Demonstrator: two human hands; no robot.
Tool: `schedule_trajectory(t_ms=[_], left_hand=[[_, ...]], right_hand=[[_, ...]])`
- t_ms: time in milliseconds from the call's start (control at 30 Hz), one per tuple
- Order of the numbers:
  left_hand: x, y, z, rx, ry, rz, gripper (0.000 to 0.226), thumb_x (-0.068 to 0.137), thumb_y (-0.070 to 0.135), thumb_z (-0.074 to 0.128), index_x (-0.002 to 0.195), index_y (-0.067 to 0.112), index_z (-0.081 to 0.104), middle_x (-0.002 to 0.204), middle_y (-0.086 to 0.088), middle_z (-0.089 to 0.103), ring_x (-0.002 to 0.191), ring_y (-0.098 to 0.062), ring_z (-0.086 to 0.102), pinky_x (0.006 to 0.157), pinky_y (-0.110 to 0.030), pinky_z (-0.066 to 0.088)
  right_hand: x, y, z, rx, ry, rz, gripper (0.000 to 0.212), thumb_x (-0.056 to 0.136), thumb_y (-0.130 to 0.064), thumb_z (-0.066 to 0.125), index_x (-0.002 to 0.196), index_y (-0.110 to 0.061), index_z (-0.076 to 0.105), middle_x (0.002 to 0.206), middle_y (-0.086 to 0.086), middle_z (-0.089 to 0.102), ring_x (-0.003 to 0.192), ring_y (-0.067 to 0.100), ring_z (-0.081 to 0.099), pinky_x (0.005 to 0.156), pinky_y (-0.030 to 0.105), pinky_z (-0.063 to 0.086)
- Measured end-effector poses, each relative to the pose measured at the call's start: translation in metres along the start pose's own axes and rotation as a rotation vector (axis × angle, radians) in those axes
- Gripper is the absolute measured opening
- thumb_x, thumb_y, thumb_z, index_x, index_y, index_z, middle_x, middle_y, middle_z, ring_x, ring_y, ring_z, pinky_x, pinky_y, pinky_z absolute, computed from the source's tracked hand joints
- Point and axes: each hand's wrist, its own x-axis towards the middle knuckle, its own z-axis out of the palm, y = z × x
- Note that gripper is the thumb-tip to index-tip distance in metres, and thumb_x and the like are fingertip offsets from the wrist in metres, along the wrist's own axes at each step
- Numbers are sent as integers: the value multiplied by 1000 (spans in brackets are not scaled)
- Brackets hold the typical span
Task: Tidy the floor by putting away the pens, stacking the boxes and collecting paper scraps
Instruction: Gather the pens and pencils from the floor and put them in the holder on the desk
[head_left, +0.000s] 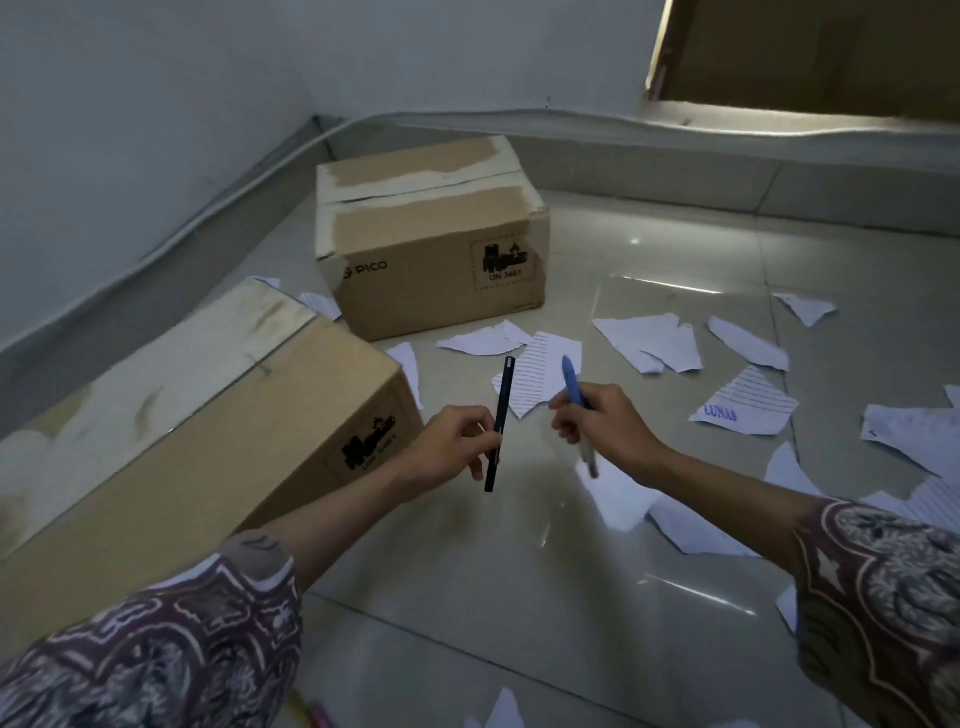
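My left hand (447, 449) grips a black pen (501, 410) held nearly upright above the tiled floor. My right hand (605, 423) grips a blue pen (571, 378), whose pale lower end sticks out below the fist. Two brown cardboard boxes stand on the floor: one closed box (431, 234) marked PICO further back, and a larger box (182, 415) close on my left. Several torn paper scraps (649, 338) lie scattered over the tiles to the right and in front of my hands, one stamped LUNAS (745, 408).
Pale walls meet in the corner behind the boxes, with a conduit running along the left wall (130, 130). A wooden door or panel (810, 52) sits at the top right. Something yellow and pink (306, 712) shows at the bottom edge.
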Motion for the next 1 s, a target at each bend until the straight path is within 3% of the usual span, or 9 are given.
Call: schedule_trajectory(t_ms=[167,300,400,467,567,633,733,900,1000], left_hand=[[-19,11,-4,45,-44,44,14,93,10,50,80,8,54,86,-12,66,59,-15,58,46,-8,41],[-37,20,2,-4,-83,56,11,94,11,50,86,6,56,82,-8,62,68,-13,59,53,-9,44],[-50,21,1,-78,-98,-31,13,94,23,50,87,13,54,97,-11,68,89,-18,65,71,-24,49],[-61,22,-2,-161,-115,-50,16,93,26,52,96,12,58,97,-8,69,91,-17,67,79,-28,50],[-75,21,-3,-243,-27,-47,25,92,20,56,106,1,62,98,-14,67,85,-19,65,76,-27,52],[-88,14,-7,-320,57,-73,27,92,16,55,108,-5,61,100,-18,66,83,-22,65,75,-31,54],[-109,-2,-20,-398,51,-119,23,93,13,53,108,-4,59,90,-16,68,71,-20,69,66,-31,59],[-155,-38,-44,-412,84,-184,11,92,7,52,84,4,59,70,-11,65,55,-13,67,55,-28,59],[-185,-57,-54,-388,81,-226,15,93,7,52,82,-1,56,75,-17,64,58,-12,68,55,-25,58]], right_hand=[[-16,-30,30,263,-96,107,22,92,-14,53,102,3,62,89,14,62,77,21,61,61,22,57],[-33,-42,44,199,-28,83,19,89,-16,58,93,2,65,88,15,64,82,27,63,75,34,57],[-40,-53,48,252,7,125,14,87,-15,62,88,-2,65,89,14,64,88,28,61,85,42,54],[-46,-63,55,282,19,150,14,85,-16,64,87,-3,66,95,17,64,88,28,61,78,39,54],[-55,-76,71,360,-14,176,16,85,-17,64,83,-1,65,82,14,62,71,22,58,63,33,51],[-61,-83,85,352,-61,172,18,85,-18,64,82,0,65,78,14,61,68,22,57,65,37,49],[-73,-86,105,323,-139,120,20,88,-20,61,82,-2,67,81,16,65,73,25,62,69,37,53],[-104,-72,151,284,-199,140,46,93,-44,44,83,-6,68,72,8,67,62,17,63,53,26,51],[-120,-44,176,143,-252,147,45,95,-42,42,77,-5,62,72,11,61,63,20,56,56,30,46]])
